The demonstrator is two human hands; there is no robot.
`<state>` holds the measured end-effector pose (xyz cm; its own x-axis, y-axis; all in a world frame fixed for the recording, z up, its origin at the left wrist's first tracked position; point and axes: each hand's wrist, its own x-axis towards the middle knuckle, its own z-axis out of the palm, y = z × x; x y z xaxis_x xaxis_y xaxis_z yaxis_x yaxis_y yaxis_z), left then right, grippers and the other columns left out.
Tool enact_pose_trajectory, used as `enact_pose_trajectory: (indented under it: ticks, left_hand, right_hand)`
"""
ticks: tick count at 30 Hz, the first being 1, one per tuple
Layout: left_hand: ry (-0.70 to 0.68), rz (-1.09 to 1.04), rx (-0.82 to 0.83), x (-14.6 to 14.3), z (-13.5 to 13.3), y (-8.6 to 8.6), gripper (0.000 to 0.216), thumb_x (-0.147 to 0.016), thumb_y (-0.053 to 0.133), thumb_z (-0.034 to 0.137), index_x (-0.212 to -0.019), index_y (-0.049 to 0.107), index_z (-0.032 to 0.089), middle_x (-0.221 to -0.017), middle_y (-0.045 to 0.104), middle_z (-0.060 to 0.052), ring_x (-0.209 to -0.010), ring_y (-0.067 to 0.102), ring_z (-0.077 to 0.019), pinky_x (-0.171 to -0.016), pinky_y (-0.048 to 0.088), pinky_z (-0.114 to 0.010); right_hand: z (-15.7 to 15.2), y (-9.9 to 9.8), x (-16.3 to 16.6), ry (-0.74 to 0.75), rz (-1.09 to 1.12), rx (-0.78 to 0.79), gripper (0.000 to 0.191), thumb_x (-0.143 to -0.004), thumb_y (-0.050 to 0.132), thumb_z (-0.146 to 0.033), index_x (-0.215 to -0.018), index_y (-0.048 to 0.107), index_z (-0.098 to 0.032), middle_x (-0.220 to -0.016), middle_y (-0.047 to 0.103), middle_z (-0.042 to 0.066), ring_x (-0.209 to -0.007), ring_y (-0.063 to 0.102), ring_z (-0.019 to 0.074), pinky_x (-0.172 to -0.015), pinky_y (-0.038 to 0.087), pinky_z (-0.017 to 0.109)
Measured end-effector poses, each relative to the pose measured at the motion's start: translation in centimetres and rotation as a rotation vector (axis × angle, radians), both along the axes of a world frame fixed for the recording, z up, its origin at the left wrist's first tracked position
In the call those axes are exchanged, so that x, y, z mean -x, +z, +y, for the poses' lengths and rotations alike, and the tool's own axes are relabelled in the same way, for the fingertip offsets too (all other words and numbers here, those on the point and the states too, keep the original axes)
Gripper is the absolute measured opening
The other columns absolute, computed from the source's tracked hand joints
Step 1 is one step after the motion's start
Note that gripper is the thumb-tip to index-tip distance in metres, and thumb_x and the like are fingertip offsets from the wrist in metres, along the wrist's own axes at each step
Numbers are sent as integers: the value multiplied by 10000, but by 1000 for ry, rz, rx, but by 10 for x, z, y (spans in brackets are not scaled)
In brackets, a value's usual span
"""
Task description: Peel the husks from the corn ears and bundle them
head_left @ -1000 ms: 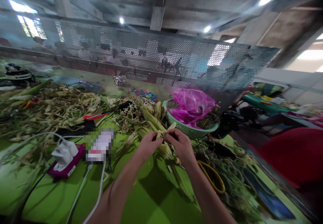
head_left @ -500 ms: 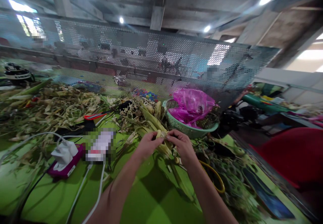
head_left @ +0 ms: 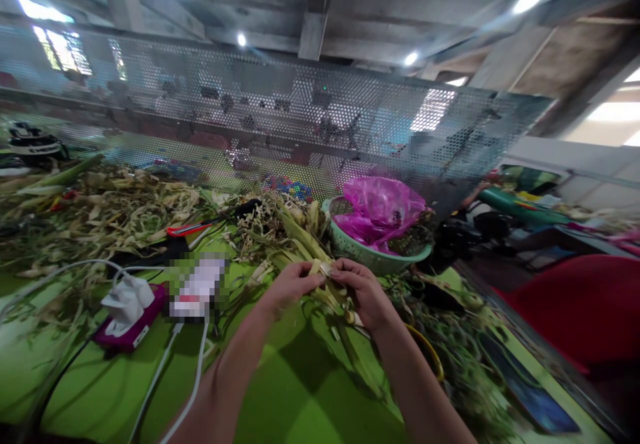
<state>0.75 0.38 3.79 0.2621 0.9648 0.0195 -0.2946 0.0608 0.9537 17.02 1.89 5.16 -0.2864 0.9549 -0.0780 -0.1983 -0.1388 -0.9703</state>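
Observation:
My left hand [head_left: 296, 281] and my right hand [head_left: 361, 289] meet above the green tabletop, fingertips closed in pinches close together. Between them is a pale, cream-coloured strip of corn husk [head_left: 321, 268], pinched from both sides; its folds are partly hidden by the fingers. More long yellow-green corn husks [head_left: 300, 234] lie just beyond the hands. Beneath the right hand, further husk leaves [head_left: 357, 364] trail down towards me on the tabletop.
A green basket [head_left: 345, 241] holding a pink plastic bag [head_left: 380, 211] stands behind my right hand. Dried husks [head_left: 130, 207] heap up at left. A purple power strip [head_left: 131, 321], white cables and a phone [head_left: 200, 287] lie left. A perforated metal screen [head_left: 270, 117] rises behind.
Both hands stay nearly in place. The pale husk strip between the fingertips shows wider and more folded, and the left hand has shifted very slightly.

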Motion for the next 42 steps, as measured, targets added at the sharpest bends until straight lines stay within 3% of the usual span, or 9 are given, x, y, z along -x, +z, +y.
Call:
enact_pose_trajectory:
  ticks: [9,14,20,27,33,42]
  left_hand:
    - [-102,37,-43,3,2,-4,301,-654,743,338,-845,704,110,-765,623,-38,-652,497,-102,-627,368,-218]
    - [-156,133,-104,5,6,-9,211,-696,666,272,-827,678,107,-792,604,-23,-703,488,-108,-667,357,-222]
    - [-227,122,-93,12,6,-11,242,-696,669,295,-851,680,109,-739,568,8,-655,443,-87,-629,321,-213]
    - [-214,112,-49,10,6,-12,219,-670,654,243,-844,673,112,-754,573,-7,-660,447,-93,-621,331,-213]
    - [-143,95,-41,9,8,-8,222,-656,657,246,-832,674,111,-765,596,-15,-674,475,-101,-638,346,-217]
    - [-169,78,70,8,2,-6,265,-605,715,285,-810,647,133,-720,556,1,-615,435,-85,-593,315,-235]
  right_hand:
    - [1,1,-4,75,-102,-18,218,-628,741,-302,-650,560,-181,-537,509,-45,-458,394,85,-470,292,225]
    - [3,1,-5,30,-330,-227,246,-665,735,-357,-644,570,-175,-562,486,-53,-517,388,90,-511,293,225]
    - [1,9,-13,164,-446,-376,248,-749,699,-401,-711,617,-170,-662,535,-30,-635,456,116,-602,345,235]
    - [-3,9,-3,70,-370,-309,322,-718,730,-473,-742,605,-177,-677,571,-9,-622,486,127,-576,387,245]
    - [0,9,-6,35,-319,-319,357,-687,762,-421,-940,637,-203,-800,619,7,-732,561,159,-676,441,276]
    - [-2,4,-1,25,-287,-360,311,-725,748,-339,-988,653,-202,-767,569,-8,-723,527,135,-665,425,248]
